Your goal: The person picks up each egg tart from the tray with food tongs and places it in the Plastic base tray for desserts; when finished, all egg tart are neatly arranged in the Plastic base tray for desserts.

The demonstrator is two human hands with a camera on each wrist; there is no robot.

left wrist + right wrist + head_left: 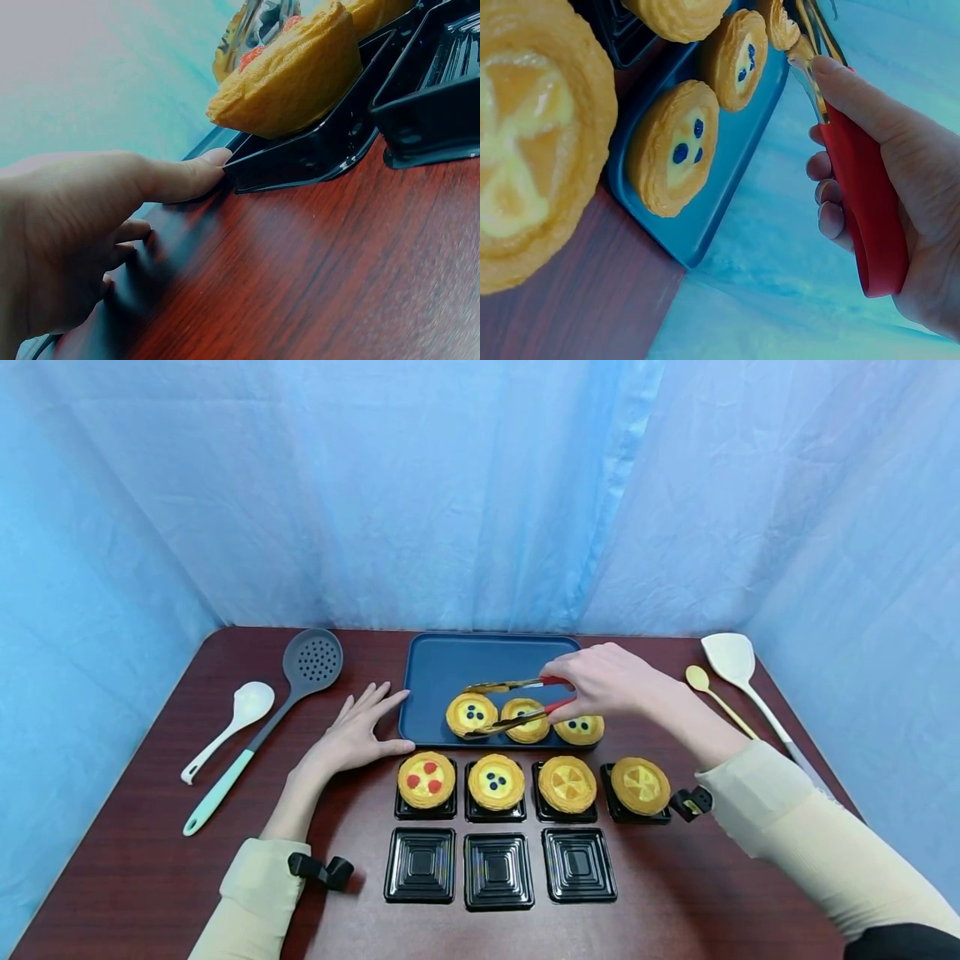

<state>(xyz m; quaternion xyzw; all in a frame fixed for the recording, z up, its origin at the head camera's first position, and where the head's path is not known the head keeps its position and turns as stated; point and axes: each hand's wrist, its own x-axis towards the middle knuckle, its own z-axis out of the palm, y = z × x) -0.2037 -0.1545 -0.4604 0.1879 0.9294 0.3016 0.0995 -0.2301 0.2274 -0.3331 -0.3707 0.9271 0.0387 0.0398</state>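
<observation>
Against blue drapes [450,493], a blue-dotted tart [472,712] sits leftmost in its row on a dark blue tray [465,662] as parted tongs [866,196] straddle it, apparently the pick-up step; a gentle squeeze seems called for next. The right hand [606,680], reaching across, grips the red handles; the left hand [358,737], fingers spread, braces by the tray's left edge

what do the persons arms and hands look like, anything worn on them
The left hand and right hand wear no gloves. The left sleeve and right sleeve are pale cream. A small, blocky black device sits near the left sleeve's end, and a second black device near the right's. Something black shows farther up the right arm.
</observation>
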